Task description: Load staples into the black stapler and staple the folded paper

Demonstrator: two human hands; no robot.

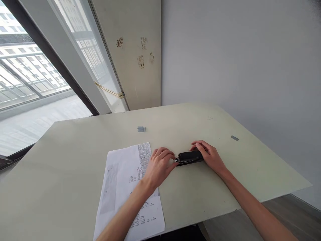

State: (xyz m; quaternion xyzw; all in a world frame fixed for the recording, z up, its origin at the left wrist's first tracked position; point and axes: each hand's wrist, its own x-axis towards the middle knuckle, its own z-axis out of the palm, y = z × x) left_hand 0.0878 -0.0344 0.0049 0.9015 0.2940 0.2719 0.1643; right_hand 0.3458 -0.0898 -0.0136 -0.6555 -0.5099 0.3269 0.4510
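A black stapler (188, 158) lies lengthwise on the table, its left end showing some bare metal. My left hand (160, 166) pinches at that end, thumb and fingertips closed around it. Around the stapler's right end, my right hand (210, 156) is wrapped, thumb on the near side of the fingers. Printed sheets of paper (122, 187) lie under my left forearm, which covers part of the text. Whether a small piece sits between my left fingertips is hidden.
Several grey staple strips (141, 129) lie together beyond the paper. A single grey strip (234, 138) rests toward the right edge of the pale table (75, 167). A wall (240, 67) stands behind on the right, a window (32, 67) on the left.
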